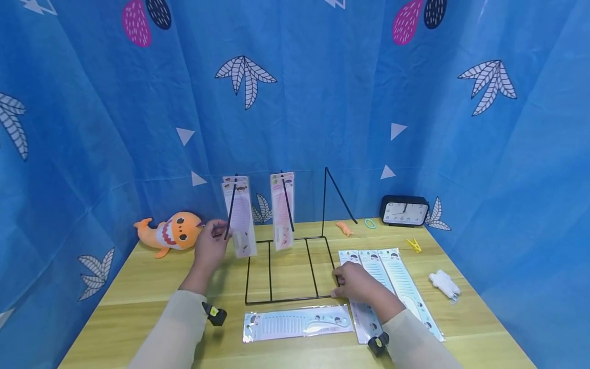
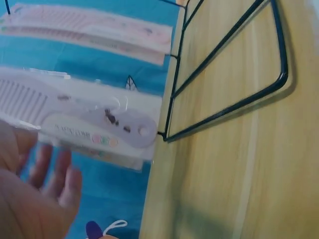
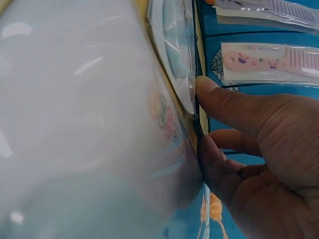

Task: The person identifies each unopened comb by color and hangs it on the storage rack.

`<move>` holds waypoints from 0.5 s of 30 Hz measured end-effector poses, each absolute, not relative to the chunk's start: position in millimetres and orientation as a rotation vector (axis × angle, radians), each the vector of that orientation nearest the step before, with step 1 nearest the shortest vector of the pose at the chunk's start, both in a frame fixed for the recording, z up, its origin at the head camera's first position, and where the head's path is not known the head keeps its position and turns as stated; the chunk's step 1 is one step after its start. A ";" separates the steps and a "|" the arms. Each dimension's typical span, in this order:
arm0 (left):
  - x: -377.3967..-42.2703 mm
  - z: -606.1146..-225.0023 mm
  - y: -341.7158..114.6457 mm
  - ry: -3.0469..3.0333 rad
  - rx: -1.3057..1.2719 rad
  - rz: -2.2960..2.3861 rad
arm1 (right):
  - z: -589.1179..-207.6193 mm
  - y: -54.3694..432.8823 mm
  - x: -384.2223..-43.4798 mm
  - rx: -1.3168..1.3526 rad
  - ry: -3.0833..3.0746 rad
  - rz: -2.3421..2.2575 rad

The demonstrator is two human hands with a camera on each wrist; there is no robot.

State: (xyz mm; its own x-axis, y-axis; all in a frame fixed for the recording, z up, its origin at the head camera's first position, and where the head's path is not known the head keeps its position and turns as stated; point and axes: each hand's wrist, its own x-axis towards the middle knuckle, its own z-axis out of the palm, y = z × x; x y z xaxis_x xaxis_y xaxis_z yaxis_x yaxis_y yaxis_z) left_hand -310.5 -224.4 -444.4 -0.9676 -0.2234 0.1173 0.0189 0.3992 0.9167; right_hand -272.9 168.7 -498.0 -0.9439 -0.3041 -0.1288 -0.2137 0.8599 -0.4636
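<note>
A black wire display rack point(image 1: 295, 299) stands on the table. My right hand point(image 1: 357, 283) pinches its front right corner between thumb and fingers, beside the packaged combs. Purple combs in clear packs point(image 1: 239, 218) hang from the rack's left hook, one behind another. Close to their lower left edge is my left hand point(image 1: 212, 246); in the left wrist view its fingers point(image 2: 55, 174) are loosely spread, with the thumb side overlapping the purple comb pack point(image 2: 99, 117). Pink combs in packs point(image 1: 282, 210) hang on the middle hook.
One packaged blue comb point(image 1: 297, 324) lies crosswise before the rack. Three more blue comb packs point(image 1: 405, 287) lie right of it. Around them are an orange shark plush point(image 1: 172, 234), a black clock point(image 1: 404, 210), a yellow clip point(image 1: 414, 245) and a white plush point(image 1: 444, 283). A blue curtain point(image 1: 313, 118) hangs behind.
</note>
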 end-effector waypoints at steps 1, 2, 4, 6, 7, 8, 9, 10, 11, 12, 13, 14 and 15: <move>-306.8 -445.9 -224.1 -2.425 0.212 -1.574 | -497.7 168.4 -272.9 -0.401 2.837 -0.673; -302.7 -447.9 -223.7 -2.430 0.240 -1.537 | -497.6 168.3 -273.0 -0.403 2.838 -0.672; -293.8 -454.6 -222.0 -2.466 0.273 -1.471 | -497.4 167.9 -273.1 -0.408 2.835 -0.678; -284.3 -463.0 -219.5 -2.560 0.264 -1.384 | -497.0 168.0 -273.0 -0.406 2.834 -0.682; -279.5 -467.2 -218.0 -2.623 0.242 -1.338 | -496.7 168.2 -272.9 -0.405 2.834 -0.682; -275.1 -471.5 -216.1 -2.689 0.204 -1.289 | -496.6 168.5 -273.0 -0.407 2.834 -0.684; -270.8 -475.4 -214.2 -2.752 0.159 -1.257 | -496.6 168.6 -273.0 -0.410 2.833 -0.687; -266.4 -478.9 -212.2 -2.818 0.116 -1.225 | -496.7 168.9 -273.3 -0.409 2.831 -0.689; -262.5 -481.7 -210.5 -2.881 0.060 -1.186 | -496.7 169.1 -273.4 -0.406 2.831 -0.690; -258.4 -484.5 -208.8 -2.930 0.001 -1.154 | -497.1 169.2 -273.6 -0.407 2.826 -0.694; -254.9 -487.2 -207.5 -2.971 -0.055 -1.133 | -497.8 169.3 -273.7 -0.403 2.825 -0.695; -251.9 -489.8 -206.5 -3.001 -0.109 -1.117 | -498.5 169.3 -273.9 -0.399 2.820 -0.699; -249.2 -492.2 -206.1 -3.027 -0.148 -1.107 | -499.0 169.3 -273.9 -0.390 2.814 -0.701</move>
State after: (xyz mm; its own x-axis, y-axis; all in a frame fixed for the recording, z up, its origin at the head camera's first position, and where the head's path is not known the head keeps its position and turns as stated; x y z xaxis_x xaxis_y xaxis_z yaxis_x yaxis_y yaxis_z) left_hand -249.2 -206.1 -492.2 -0.9922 0.1150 -0.0487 0.0564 0.7607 0.6467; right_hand -273.9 169.3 -499.0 -0.9418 -0.3047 -0.1422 -0.2024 0.8514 -0.4838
